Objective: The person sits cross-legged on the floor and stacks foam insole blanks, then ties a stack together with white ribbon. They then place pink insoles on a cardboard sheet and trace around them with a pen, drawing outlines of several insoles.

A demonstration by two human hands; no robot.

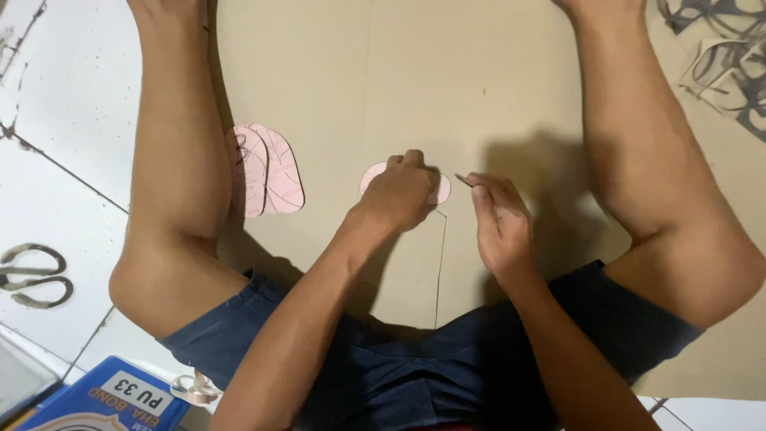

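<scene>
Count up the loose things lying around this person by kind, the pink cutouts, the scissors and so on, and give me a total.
Pink sole-shaped cutouts: 3, namely two overlapping in a stack and one under the left hand
Scissors: 1
Blue tin: 1
Thin marking tool, in the right hand: 1
Tan board sheet: 1
Total: 7

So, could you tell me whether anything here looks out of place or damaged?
Nothing stands out. The left hand presses a pink oval template flat on the tan board, the right hand holds a thin pen beside it, and the cut pink pieces lie stacked neatly.
</scene>
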